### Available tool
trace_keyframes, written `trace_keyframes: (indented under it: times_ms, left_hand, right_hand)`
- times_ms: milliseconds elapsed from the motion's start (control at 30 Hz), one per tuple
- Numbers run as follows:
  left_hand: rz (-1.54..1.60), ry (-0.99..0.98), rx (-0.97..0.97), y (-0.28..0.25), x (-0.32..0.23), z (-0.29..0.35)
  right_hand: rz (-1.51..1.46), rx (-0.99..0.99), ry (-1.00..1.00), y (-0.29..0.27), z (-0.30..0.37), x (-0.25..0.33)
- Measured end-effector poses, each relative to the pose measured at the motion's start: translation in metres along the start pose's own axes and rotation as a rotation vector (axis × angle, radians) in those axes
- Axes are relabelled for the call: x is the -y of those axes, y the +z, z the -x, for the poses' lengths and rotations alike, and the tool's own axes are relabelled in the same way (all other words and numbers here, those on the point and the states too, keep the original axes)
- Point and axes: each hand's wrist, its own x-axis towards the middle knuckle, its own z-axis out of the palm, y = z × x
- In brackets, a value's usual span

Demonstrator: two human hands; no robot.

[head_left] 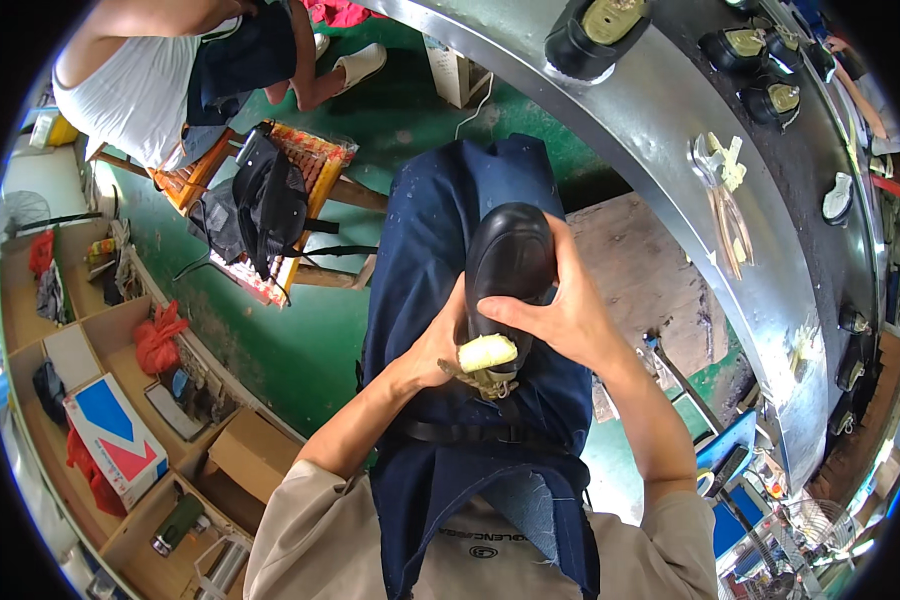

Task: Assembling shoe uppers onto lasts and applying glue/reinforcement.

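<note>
Above the dark blue apron [400, 270] on my lap, a black shoe [513, 240] is held between both hands, its rounded toe pointing away from me. A pale yellow block, probably the end of a shoe last [487, 351], shows at the near end beside an olive-coloured edge. My left hand [438, 345] is closed on the shoe's left side near the heel, with most of its fingers hidden. My right hand [575, 305] wraps the right side, thumb pressed across the top and the other fingers out of sight beneath.
A curved metal bench [670, 150] runs along the right, carrying wooden-handled tools [720, 205] and a black shoe [598, 35]. More shoes [770, 100] stand beyond it. A seated person [140, 85] is at upper left, near a stool with a black bag [260, 200]. Shelving [110, 325] lines the left.
</note>
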Motion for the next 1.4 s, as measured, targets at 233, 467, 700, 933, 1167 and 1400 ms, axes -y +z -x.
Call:
trace_keyframes:
  times_ms: [233, 467, 700, 933, 1167, 1400]
  left_hand:
    - [0.07, -0.029, -0.024, 0.002, 0.0, -0.013]
    - [0.151, 0.011, -0.249, 0.053, -0.034, -0.056]
    - [-0.177, 0.2, 0.216, 0.113, -0.086, -0.094]
    - [-0.173, 0.055, -0.115, 0.062, -0.054, -0.08]
    - [-0.108, -0.055, -0.36, 0.028, -0.03, -0.063]
    - [-0.215, 0.039, -0.459, -0.014, -0.053, -0.118]
  right_hand:
    - [0.052, -0.167, 0.109, -0.001, -0.008, 0.018]
    - [-0.055, 0.328, 0.136, -0.079, 0.05, 0.002]
    - [-0.073, -0.271, 0.3, -0.157, 0.051, 0.057]
    - [-0.095, -0.963, 0.262, -0.358, -0.019, 0.088]
    - [0.468, -0.681, 0.057, -0.357, -0.063, 0.03]
    - [0.5, -0.505, -0.049, -0.31, -0.221, 0.079]
